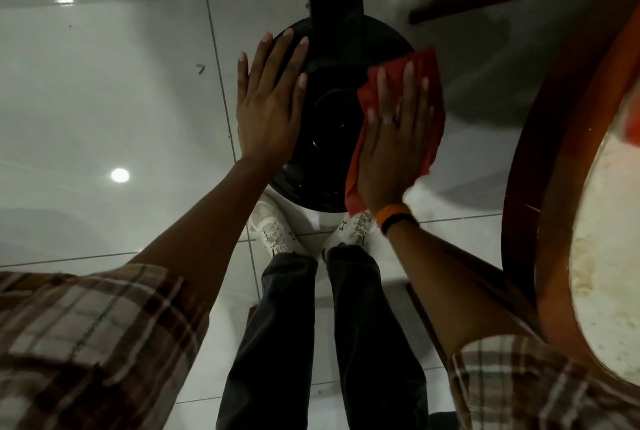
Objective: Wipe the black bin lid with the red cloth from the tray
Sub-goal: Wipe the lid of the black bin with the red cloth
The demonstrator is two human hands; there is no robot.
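The left hand lies flat and open on the left edge of the black bin lid, holding nothing. The right hand, fingers spread, presses the red cloth over the right rim. Bare floor tiles lie left; a round wooden surface crowds the right.

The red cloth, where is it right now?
In the head view the red cloth lies spread on the right side of the black bin lid, flat under the right hand.
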